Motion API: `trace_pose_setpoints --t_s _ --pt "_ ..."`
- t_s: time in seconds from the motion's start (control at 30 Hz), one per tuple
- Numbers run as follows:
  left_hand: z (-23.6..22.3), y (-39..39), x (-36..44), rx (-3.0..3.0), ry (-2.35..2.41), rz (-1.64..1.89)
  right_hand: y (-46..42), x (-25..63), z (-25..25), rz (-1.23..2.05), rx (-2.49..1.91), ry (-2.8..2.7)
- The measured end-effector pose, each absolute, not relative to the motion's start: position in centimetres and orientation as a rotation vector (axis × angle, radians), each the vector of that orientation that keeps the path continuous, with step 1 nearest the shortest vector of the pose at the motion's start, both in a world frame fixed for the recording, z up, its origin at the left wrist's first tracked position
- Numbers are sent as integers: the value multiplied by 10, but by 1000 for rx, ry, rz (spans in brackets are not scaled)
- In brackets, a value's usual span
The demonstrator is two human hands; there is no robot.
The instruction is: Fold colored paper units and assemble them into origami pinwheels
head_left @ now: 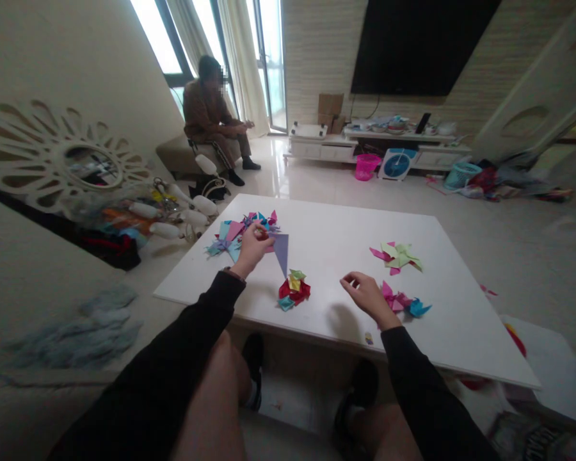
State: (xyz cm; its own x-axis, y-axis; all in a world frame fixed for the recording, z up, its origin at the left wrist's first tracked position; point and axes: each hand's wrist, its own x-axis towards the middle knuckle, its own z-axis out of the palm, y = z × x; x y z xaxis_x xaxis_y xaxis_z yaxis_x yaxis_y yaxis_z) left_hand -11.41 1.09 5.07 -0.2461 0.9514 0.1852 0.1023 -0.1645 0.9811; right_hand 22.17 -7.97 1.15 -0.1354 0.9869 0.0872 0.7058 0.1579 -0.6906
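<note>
My left hand (pixel 254 248) is over a pile of folded paper at the table's left, fingers bent in a pinch. At its fingertips is a folded purple paper triangle (pixel 281 251), its point toward me. My right hand (pixel 365 294) hovers over the table, fingers loosely curled and apart, holding nothing. Between the hands lies a small cluster of red, yellow, green and blue folded paper (pixel 295 291). Pink and blue folded paper pieces (pixel 403 302) lie beside my right wrist. Farther back is a light green and pink folded paper piece (pixel 399 256).
The white table (pixel 326 237) stands before my knees. A person (pixel 211 115) sits on a bench by the window. A lamp with white shades (pixel 192 214) is left of the table. A pink basket (pixel 366 166) and a fan box (pixel 396 164) stand by the TV cabinet.
</note>
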Motion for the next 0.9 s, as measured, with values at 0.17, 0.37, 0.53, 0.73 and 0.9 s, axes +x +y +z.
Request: trace_pose_setpoints --t_s 0.17,0.37,0.53,0.73,0.9 --pt "39 -30 -48 1106 897 1100 -89 172 13 1240 -1228 -1579" --pt "23 -28 -22 1137 874 889 -71 147 -8 1270 -1182 -1183" --pt "-3 -10 -50 1226 1131 783 -10 161 -32 1138 -1392 -731" --pt "-38 28 -104 1662 1710 820 94 167 -47 980 -1516 -660" --pt "-56 47 -149 1773 2115 678 161 152 -57 875 -1579 -751"
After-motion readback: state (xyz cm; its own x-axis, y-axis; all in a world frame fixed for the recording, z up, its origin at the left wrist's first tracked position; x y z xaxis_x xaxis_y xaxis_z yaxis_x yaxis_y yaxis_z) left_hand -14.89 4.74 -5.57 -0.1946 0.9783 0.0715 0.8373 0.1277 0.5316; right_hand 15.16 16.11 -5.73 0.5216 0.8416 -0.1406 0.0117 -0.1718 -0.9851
